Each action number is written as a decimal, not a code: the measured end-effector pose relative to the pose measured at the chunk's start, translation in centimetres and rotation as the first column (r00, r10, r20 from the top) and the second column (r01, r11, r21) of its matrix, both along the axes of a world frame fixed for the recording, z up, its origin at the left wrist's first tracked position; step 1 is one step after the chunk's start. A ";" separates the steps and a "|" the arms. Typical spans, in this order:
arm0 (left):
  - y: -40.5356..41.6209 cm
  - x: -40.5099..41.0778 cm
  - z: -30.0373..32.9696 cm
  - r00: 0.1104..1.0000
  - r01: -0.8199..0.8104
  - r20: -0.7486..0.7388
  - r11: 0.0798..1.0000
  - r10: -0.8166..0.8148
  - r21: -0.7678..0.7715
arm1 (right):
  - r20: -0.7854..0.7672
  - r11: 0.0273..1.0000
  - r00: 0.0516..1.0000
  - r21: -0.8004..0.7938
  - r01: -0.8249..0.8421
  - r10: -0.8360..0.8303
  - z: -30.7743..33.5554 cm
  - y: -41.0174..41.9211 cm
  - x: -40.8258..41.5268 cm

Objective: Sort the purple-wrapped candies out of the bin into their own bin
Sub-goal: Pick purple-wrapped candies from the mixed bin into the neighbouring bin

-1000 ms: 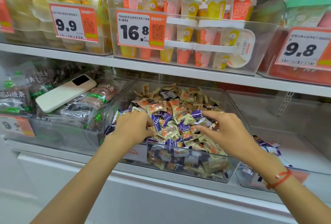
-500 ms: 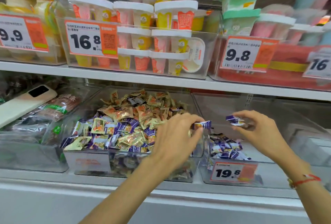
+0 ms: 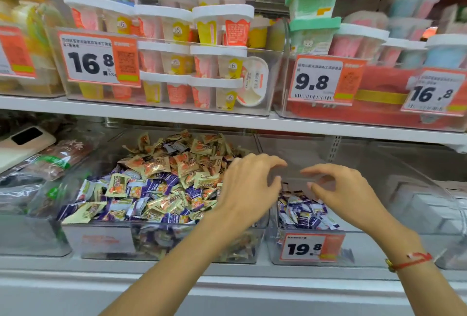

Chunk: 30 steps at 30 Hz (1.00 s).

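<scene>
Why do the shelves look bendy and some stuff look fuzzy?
Head view: the wide lens bows the white shelf edge and tilts the tubs toward the corners; the blue cups at far right are smeared by blur; the big price tag stays sharp; the clear bin wall catches pale glare.

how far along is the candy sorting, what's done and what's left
Done: a small pile of purple candies lies in the right bin. In hand: nothing; left hand and right hand hover empty over it. Left: many purple wrappers are mixed through the full bin.
</scene>
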<state>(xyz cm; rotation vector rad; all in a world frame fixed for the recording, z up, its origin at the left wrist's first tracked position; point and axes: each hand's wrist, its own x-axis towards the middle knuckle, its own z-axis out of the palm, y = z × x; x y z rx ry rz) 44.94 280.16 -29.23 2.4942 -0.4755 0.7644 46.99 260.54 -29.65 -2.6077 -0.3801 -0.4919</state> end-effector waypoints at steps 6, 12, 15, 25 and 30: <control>12.5 -3.9 0.4 0.946 -0.323 -0.004 0.945 0.323 -0.060 | 0.068 0.956 0.964 0.125 -0.263 0.257 0.8 7.5 -2.7; 21.3 -3.5 -1.2 0.853 -0.453 -0.223 0.881 0.472 0.134 | -0.008 0.880 0.881 -0.040 -0.474 0.474 -0.2 17.1 -1.2; 22.7 -2.8 -3.0 0.850 -0.355 -0.293 0.888 0.437 0.293 | -0.100 0.837 0.856 -0.178 -0.517 0.507 -0.6 21.8 1.2; 22.8 -1.6 -3.7 0.843 -0.469 -0.102 0.814 0.529 0.342 | -0.190 0.722 0.820 -0.396 -0.568 0.540 -2.2 25.6 3.4; 23.0 -1.6 -3.5 0.888 -0.385 -0.179 0.899 0.423 0.208 | -0.120 0.730 0.813 -0.380 -0.568 0.569 -1.2 22.0 2.8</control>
